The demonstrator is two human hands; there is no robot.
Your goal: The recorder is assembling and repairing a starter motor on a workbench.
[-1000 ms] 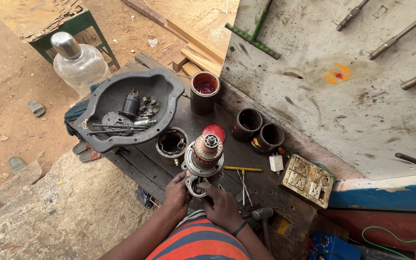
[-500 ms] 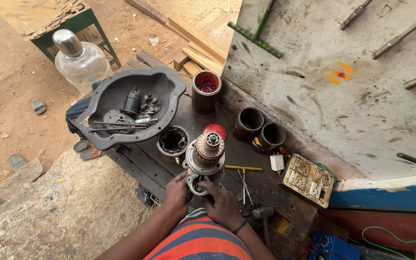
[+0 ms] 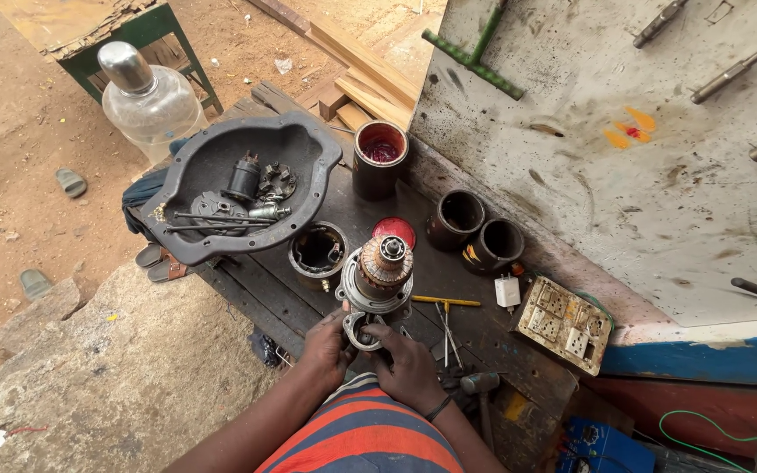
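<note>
Copper and grey metal make up the motor armature assembly [image 3: 378, 280] that stands upright on the dark wooden bench [image 3: 484, 328], right in front of you. Your left hand [image 3: 326, 349] curls around the lower left of its round housing, fingers closed against the metal. Your right hand [image 3: 409, 366] grips the lower right, fingers wrapped onto the same base. Just behind the assembly lies a red lid [image 3: 394, 230], and beside it to the left stands an open cylindrical casing [image 3: 317, 254]. Farther back, a grey metal pan [image 3: 194, 245] holds loose parts. A yellow-handled screwdriver [image 3: 444, 301] lies on the bench to the right of the assembly.
</note>
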